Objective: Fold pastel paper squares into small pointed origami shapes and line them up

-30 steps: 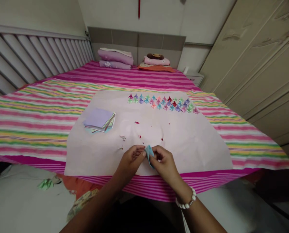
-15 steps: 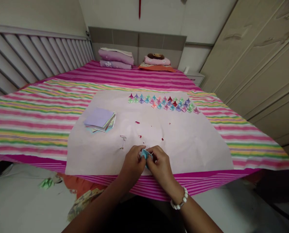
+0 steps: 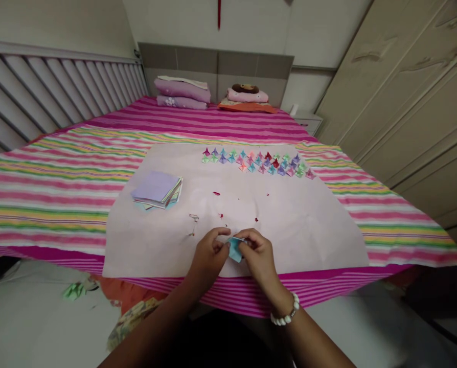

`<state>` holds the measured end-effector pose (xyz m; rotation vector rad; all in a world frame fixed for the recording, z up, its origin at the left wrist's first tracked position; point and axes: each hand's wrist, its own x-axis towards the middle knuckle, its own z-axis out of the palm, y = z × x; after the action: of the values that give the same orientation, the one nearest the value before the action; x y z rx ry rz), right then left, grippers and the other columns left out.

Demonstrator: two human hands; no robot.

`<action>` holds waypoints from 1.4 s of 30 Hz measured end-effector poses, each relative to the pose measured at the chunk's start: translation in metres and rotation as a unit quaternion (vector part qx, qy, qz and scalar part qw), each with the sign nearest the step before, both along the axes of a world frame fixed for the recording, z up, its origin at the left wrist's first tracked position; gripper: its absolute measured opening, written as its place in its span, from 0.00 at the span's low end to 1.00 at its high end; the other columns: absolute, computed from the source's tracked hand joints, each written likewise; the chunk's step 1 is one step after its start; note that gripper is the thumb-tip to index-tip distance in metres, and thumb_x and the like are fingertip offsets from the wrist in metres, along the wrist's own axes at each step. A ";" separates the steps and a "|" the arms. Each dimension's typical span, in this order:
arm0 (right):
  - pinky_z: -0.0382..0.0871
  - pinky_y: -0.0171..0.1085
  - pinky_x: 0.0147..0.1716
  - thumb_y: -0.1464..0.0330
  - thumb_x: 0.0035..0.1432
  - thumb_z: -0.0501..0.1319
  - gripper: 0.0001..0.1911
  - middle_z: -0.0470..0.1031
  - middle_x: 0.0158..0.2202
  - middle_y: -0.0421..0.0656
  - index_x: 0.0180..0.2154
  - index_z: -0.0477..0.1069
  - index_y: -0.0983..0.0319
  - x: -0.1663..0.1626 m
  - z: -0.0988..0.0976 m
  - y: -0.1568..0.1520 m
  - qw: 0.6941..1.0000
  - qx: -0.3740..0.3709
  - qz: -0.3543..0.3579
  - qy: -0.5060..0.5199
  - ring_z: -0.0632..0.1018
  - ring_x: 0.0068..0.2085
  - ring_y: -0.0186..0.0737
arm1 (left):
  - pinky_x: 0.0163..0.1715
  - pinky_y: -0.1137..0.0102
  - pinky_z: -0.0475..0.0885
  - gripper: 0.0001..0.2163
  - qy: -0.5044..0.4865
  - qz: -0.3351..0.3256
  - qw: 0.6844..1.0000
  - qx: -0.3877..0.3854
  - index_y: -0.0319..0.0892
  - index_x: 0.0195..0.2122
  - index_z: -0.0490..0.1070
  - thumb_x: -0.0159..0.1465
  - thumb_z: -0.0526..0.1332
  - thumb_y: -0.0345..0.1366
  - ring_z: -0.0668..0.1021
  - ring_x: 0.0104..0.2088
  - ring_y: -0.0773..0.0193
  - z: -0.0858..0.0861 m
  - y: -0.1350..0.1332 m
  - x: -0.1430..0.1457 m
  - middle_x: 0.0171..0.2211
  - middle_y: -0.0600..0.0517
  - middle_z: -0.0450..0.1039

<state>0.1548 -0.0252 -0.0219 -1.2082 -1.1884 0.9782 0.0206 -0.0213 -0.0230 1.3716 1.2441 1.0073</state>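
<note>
A small folded piece of light blue paper (image 3: 235,249) is between my hands, just above the near part of the big pale sheet (image 3: 309,240). My right hand (image 3: 257,250) pinches its right side between thumb and fingers. At the paper's left edge, my left hand (image 3: 210,253) has its thumb against it, with the index finger stretched over the top and the other fingers curled. How the far side of the paper is gripped stays hidden. Beyond lie several small pointed folded paper pieces (image 3: 267,162) in rows, in many colours.
A stack of square paper (image 3: 156,186), lilac on top, lies to the left on the sheet. Thin wire-like bits (image 3: 193,218) and small dark red scraps (image 3: 216,193) are scattered in the middle. A striped cloth (image 3: 60,199) covers the bed underneath.
The blue paper has turned and shows a wider flat face. My left fingers have loosened and the index finger has straightened. My right hand has shifted slightly right with the paper.
</note>
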 end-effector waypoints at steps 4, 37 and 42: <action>0.62 0.34 0.22 0.70 0.42 0.62 0.03 0.69 0.18 0.36 0.24 0.73 0.61 0.006 -0.001 0.006 0.989 -0.101 -0.012 0.106 0.67 0.20 0.34 | 0.32 0.70 0.72 0.05 -0.039 -0.022 0.996 0.075 0.42 0.38 0.65 0.61 0.57 0.33 0.78 0.31 0.67 0.004 -0.003 -0.004 0.47 0.46 0.72; 0.52 0.31 0.18 0.57 0.46 0.69 0.15 0.66 0.16 0.35 0.25 0.73 0.63 0.007 0.007 -0.005 0.971 -0.125 0.162 0.121 0.62 0.17 0.27 | 0.34 0.70 0.70 0.08 -0.111 -0.015 0.993 0.037 0.40 0.25 0.71 0.55 0.66 0.38 0.75 0.29 0.65 0.012 0.001 -0.014 0.26 0.53 0.75; 0.50 0.31 0.17 0.60 0.40 0.73 0.15 0.64 0.16 0.33 0.25 0.73 0.63 0.005 0.007 -0.006 0.966 -0.134 0.178 0.134 0.61 0.17 0.27 | 0.31 0.72 0.68 0.08 -0.097 -0.004 0.995 0.036 0.40 0.26 0.71 0.55 0.66 0.39 0.73 0.27 0.66 0.014 0.000 -0.013 0.23 0.55 0.73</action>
<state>0.1603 -0.0313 -0.0153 -1.0423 -1.0998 1.5617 0.0079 -0.0210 -0.0086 1.2979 1.0653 1.1596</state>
